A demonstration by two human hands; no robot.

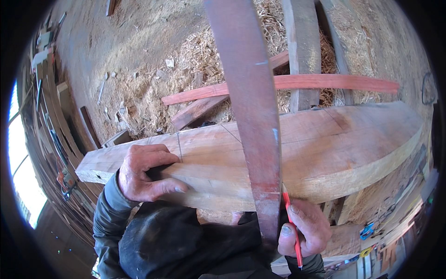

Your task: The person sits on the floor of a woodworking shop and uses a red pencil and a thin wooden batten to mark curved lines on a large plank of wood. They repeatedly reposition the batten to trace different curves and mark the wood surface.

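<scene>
A thick, pale timber slab (334, 144) with a curved right end lies across in front of me, with dark lines drawn on its top. Over it, running away from my body, rests a long reddish-brown board (258, 107) that widens toward the far side. My left hand (148, 174) grips the slab's near edge, fingers bent on the top face and thumb against the side. Close by the board's near end, my right hand (306, 228) holds a red pencil (292, 223), its tip up against the board's right edge at the slab's side.
Beyond the slab, a thin red wooden strip (334, 82) crosses heavy beams (304, 51). Wood shavings (195, 60) litter the floor. Stacked planks (53, 107) and an orange tool (66, 180) are at left; a blue object (367, 231) lies at lower right.
</scene>
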